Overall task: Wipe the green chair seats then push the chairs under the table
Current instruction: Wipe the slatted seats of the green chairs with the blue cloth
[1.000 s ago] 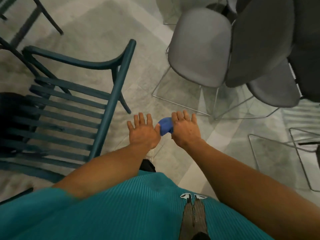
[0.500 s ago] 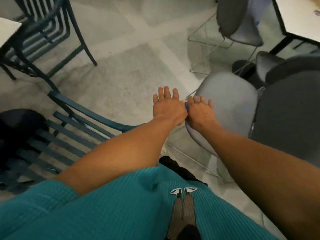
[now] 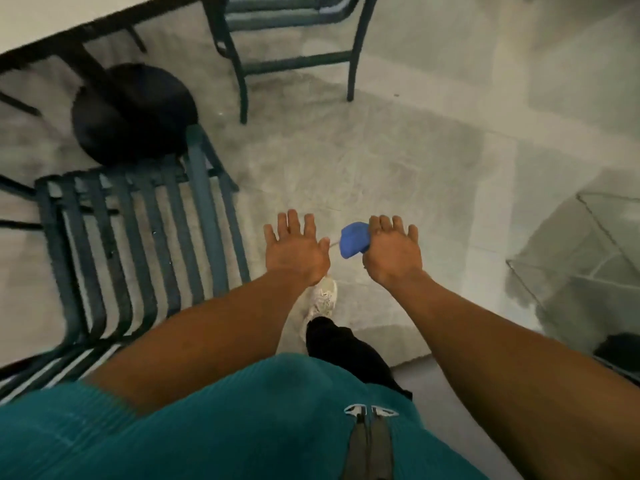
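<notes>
Far left, a green slatted chair [image 3: 138,244] stands on the grey floor [image 3: 398,150], its seat bare and its slats running away from the viewer. Just beyond it a round black base [image 3: 133,112] sits under the white table [image 3: 52,19], whose edge crosses the top left corner. A second green chair [image 3: 294,39] stands at the top centre, its legs on the floor and its seat partly cut off by the frame; whether it sits under the table cannot be told.

Centre, the left hand [image 3: 294,251] is held out above the floor, back upward, fingers straight and spread, holding nothing. A pale shoe [image 3: 322,299] shows below it.

Just to the right, the right hand [image 3: 393,252] is held out at the same level, its fingers curled over a blue cloth [image 3: 353,239] that bulges out on the thumb side. Neither hand touches a chair; the cloth is well clear of both seats.

Far right, a thin wire frame [image 3: 588,237] rests on the floor.
</notes>
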